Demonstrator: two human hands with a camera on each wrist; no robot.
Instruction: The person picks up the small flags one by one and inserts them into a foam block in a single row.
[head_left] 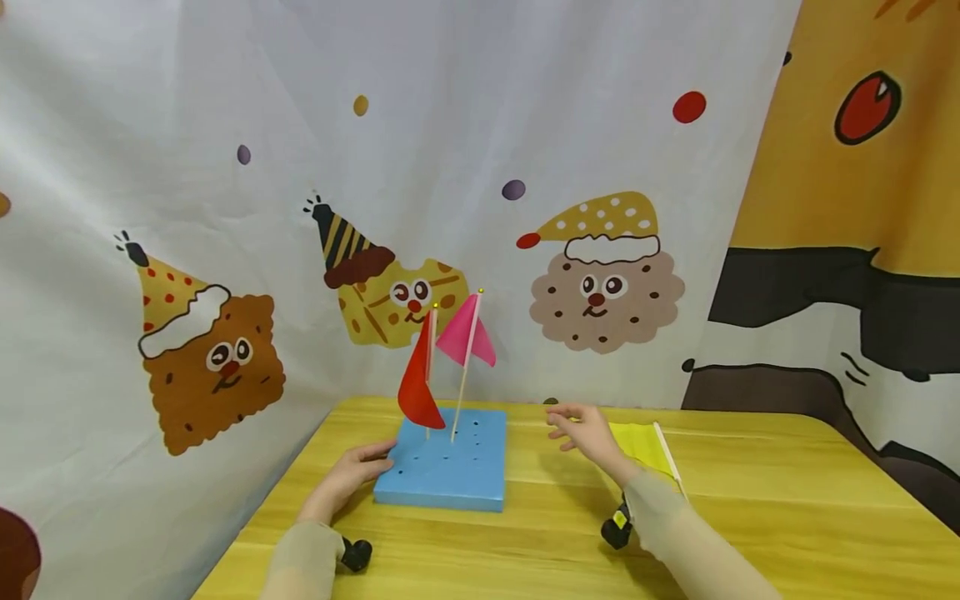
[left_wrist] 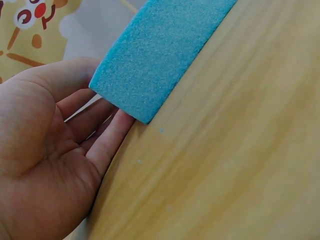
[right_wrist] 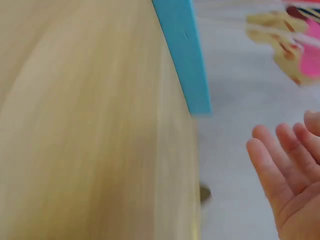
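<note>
A blue foam block (head_left: 442, 475) with small holes in its top lies on the wooden table. Two flags on thin sticks stand in it, a red flag (head_left: 422, 383) and a pink flag (head_left: 468, 329). My left hand (head_left: 351, 475) touches the block's left side, its fingers fairly straight; the left wrist view shows the thumb and fingers (left_wrist: 107, 137) against the block's corner. Right of the block my right hand (head_left: 585, 433) hovers over the table with relaxed fingers (right_wrist: 267, 167) and nothing in them. A yellow flag (head_left: 641, 446) lies partly hidden behind my right forearm.
The wooden table (head_left: 787, 483) reaches back to a hanging white cloth (head_left: 427, 50) with cartoon prints. A dark wrist camera mount sits below each of my wrists.
</note>
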